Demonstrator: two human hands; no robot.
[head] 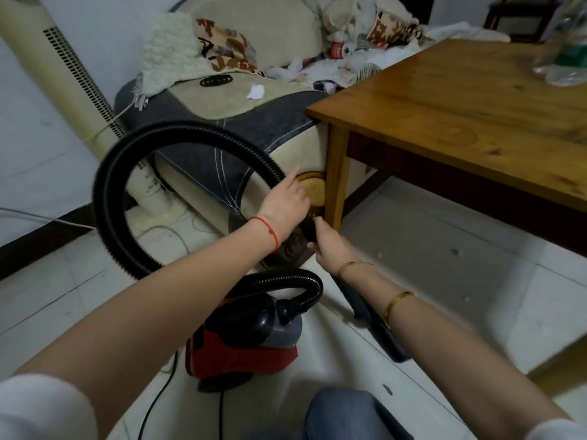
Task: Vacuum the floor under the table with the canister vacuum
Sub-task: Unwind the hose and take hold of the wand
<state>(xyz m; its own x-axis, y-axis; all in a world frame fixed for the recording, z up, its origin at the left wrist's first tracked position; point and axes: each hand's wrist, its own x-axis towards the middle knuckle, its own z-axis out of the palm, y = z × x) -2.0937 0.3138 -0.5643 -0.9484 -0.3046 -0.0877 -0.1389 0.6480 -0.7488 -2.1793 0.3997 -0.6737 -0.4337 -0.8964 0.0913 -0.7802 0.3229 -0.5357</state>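
Your red and grey canister vacuum [244, 341] sits on the white tiled floor [444, 281] near you, left of the wooden table [460, 100]. Its black ribbed hose [108, 192] loops high to the left. Your left hand [286, 201] grips the hose, index finger extended; your right hand [330, 246] is curled round the black wand handle [309, 231].

White tiled floor [444, 258] carries red-and-grey canister vacuum [244, 341], base of cream tower fan [155, 198], white cables. Brown wooden counter [460, 109] stands on it, bearing clear plastic bottles [568, 55].
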